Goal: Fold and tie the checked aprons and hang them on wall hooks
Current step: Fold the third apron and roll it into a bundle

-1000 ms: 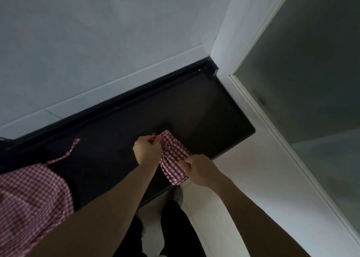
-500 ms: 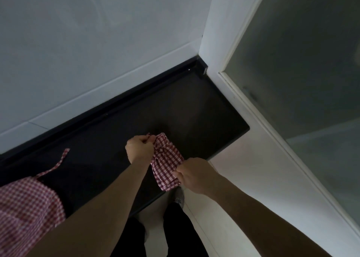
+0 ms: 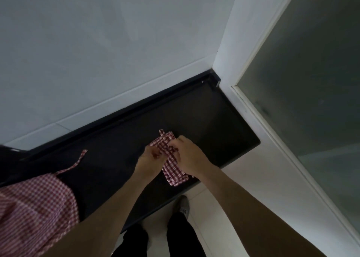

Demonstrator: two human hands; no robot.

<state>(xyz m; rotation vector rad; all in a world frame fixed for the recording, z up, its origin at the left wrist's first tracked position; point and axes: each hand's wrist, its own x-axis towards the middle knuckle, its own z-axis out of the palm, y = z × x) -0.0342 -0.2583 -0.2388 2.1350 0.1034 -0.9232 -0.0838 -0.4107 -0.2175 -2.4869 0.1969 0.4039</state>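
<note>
A small folded bundle of red-and-white checked apron (image 3: 174, 172) lies on the black counter (image 3: 214, 124) near its front edge. My left hand (image 3: 151, 157) pinches the cloth at the bundle's left side. My right hand (image 3: 188, 155) lies over its top and grips a checked strap that crosses the bundle. A short strap end (image 3: 163, 134) sticks out beyond the fingers. A second checked apron (image 3: 33, 208) lies spread at the counter's left end, with one strap (image 3: 78, 161) trailing toward the middle.
A pale wall (image 3: 116, 52) rises behind the counter. A white frame with a frosted glass panel (image 3: 311, 81) stands at the right. My dark trousers and a grey shoe (image 3: 184, 206) show on the light floor below the counter edge.
My right hand moved from the bundle's lower end up over its top, close to my left hand. The bundle now lies on the counter with a strap across it.
</note>
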